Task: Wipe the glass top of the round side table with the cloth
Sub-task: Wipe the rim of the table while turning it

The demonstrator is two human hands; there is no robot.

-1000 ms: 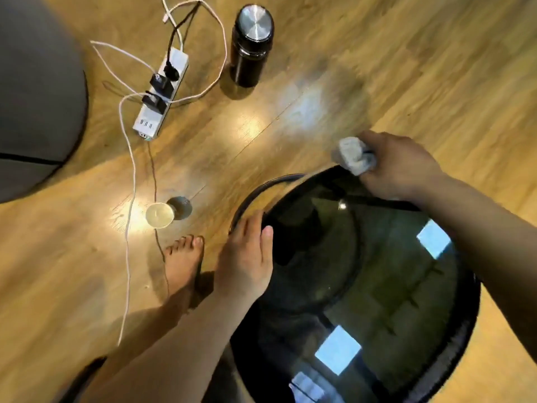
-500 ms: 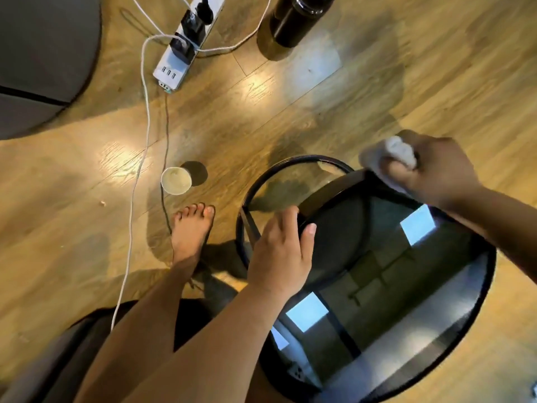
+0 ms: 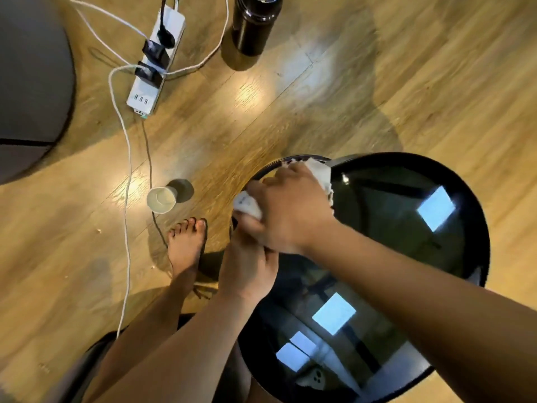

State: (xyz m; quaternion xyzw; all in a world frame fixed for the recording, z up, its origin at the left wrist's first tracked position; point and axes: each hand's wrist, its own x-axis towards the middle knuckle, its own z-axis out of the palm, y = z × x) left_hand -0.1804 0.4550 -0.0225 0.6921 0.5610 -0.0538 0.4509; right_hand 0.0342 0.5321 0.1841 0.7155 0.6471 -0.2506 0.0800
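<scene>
The round side table [image 3: 476, 245] has a dark glass top in a black rim and fills the lower right. My right hand [image 3: 293, 210] presses a crumpled white cloth [image 3: 247, 204] on the table's far left edge; more of the cloth pokes out beyond my knuckles. My left hand [image 3: 247, 269] rests on the table's left rim, right under my right hand, with its fingers hidden by that hand. The glass reflects bright window patches.
A paper cup [image 3: 162, 199] stands on the wooden floor left of the table, by my bare foot [image 3: 186, 245]. A white power strip [image 3: 154, 65] with plugs and cables lies farther back. A black flask [image 3: 252, 21] stands at the top. A grey cushion [image 3: 29, 82] sits far left.
My right hand has swept the cloth from the far right part of the rim leftward, ending just above my left hand. The left hand stays on the rim.
</scene>
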